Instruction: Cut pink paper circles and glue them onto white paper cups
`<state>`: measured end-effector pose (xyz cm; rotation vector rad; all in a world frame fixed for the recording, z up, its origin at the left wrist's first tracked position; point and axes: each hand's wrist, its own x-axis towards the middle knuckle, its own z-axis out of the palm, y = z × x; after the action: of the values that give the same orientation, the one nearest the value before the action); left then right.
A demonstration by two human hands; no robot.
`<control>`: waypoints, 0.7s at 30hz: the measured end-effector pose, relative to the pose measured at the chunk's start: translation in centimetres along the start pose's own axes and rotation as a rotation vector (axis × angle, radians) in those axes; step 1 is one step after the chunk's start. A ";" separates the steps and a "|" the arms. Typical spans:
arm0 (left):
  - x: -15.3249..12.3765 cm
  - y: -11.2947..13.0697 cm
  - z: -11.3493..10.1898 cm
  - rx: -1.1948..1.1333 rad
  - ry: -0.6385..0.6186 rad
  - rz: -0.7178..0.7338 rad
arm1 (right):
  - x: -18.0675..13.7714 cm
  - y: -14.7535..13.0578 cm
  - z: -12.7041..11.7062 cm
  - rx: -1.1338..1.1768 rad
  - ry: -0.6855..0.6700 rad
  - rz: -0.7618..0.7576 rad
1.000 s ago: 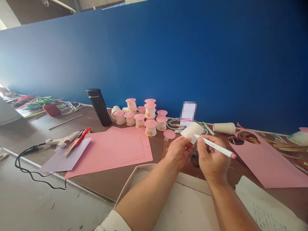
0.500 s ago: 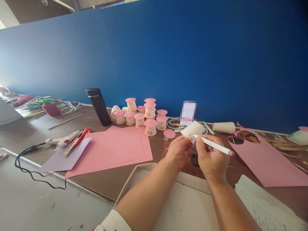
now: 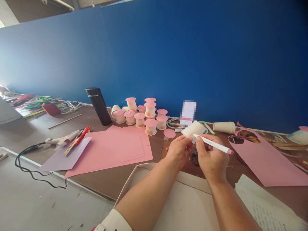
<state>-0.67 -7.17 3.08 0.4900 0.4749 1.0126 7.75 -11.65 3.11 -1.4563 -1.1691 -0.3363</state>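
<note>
My left hand (image 3: 178,149) pinches a small white paper cup (image 3: 193,129) held on its side above the brown table (image 3: 113,181). My right hand (image 3: 211,158) grips a white marker with a pink end (image 3: 213,144), its tip touching the cup's side. Black scissors (image 3: 195,157) lie on the table just under my hands. A loose pink paper disc (image 3: 169,133) lies to the left of the cup.
Several small cups capped with pink discs (image 3: 141,115) stand by a black flask (image 3: 98,106). Pink sheets (image 3: 115,147), a lilac sheet (image 3: 64,157), a glue gun (image 3: 61,140) with a black cord, and a red cutter (image 3: 80,136) lie left. A cut pink sheet (image 3: 267,160) lies right.
Hardly anything moved. The cup and marker tip shifted very slightly in my hands; the view drifted a little.
</note>
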 end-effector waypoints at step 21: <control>0.0 0.0 0.0 -0.015 0.025 -0.021 | -0.1 0.0 0.1 -0.026 0.011 -0.017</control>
<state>-0.65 -7.13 3.07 0.4587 0.4939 1.0023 7.67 -11.57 3.03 -1.4660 -1.1735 -0.3720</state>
